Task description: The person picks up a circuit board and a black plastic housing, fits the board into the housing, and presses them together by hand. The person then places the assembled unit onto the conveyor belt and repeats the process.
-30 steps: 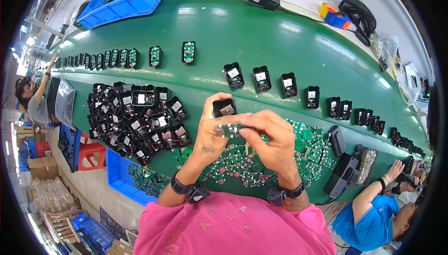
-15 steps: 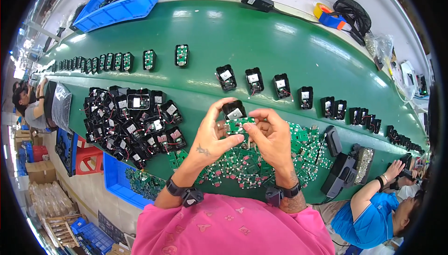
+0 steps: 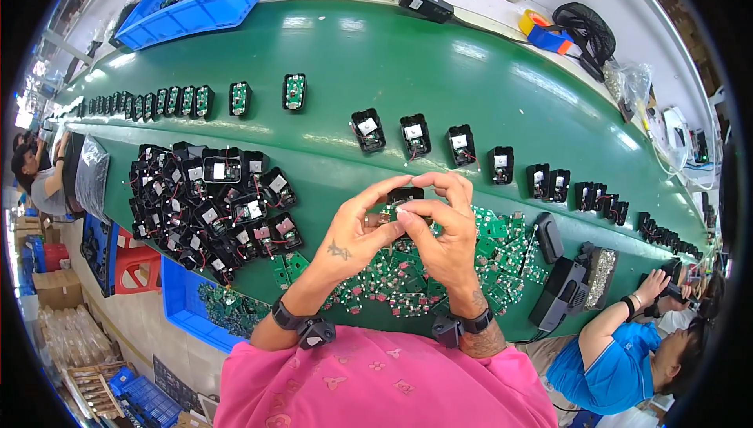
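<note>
Now raised clear of the desk (image 3: 486, 59), both hands closer together than half a second ago, meeting over the loose green boards (image 3: 392, 279). Black housing (image 3: 405, 194) still pinched between the fingers (image 3: 416, 212) of the right hand (image 3: 443, 240); left hand (image 3: 357, 232) curled against it, thumb and forefinger closed on a small part, kind not discernible. Judged: fitting step under way. Open belt ahead, between the row of housings (image 3: 459, 146) and the hands. Heap of housings (image 3: 212, 208) near on the left; black tools (image 3: 561, 291) near on the right; desk edge just below the wrists.
</note>
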Available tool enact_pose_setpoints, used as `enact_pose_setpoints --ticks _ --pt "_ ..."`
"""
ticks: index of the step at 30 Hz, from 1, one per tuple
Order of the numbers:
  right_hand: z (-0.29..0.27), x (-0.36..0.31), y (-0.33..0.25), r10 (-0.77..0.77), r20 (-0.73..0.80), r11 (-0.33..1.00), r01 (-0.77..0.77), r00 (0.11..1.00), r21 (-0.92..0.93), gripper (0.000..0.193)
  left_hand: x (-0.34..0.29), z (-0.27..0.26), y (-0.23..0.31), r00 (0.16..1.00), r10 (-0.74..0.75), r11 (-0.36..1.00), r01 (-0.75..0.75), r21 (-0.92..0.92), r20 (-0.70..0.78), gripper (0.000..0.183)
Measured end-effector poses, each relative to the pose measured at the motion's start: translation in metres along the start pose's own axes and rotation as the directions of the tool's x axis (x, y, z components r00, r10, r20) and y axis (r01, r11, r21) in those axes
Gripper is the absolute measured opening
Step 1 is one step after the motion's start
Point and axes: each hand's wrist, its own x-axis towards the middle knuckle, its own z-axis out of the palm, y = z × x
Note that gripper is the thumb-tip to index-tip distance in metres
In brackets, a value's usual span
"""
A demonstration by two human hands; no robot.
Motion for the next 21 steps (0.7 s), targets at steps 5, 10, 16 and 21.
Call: enact_pose_setpoints --ticks 5,10,16,21 --pt "0.000 -0.008 -0.009 -0.006 -0.171 0.986 -0.023 0.985 -0.168 0.008 -0.002 0.005 0.002 0.975 0.137 0.966 -0.092 0.241 -0.174 0.054" --pt "-0.004 -0.005 -0.017 0.028 -0.022 1.000 -0.029 0.999 -0.010 0.006 -0.004 0.011 0.023 0.910 0.393 0.797 -0.267 0.541 -0.129 0.048" --pt "-0.014 0.003 -0.014 -0.029 0.121 0.999 0.024 0.992 0.039 0.005 -0.013 0.007 0.038 0.944 0.329 0.763 -0.258 0.593 -0.013 0.048" --pt "-0.020 0.006 -0.015 -0.089 0.194 0.995 0.079 0.977 0.055 0.005 -0.012 0.005 0.049 0.968 0.249 0.826 -0.224 0.518 0.022 0.047"
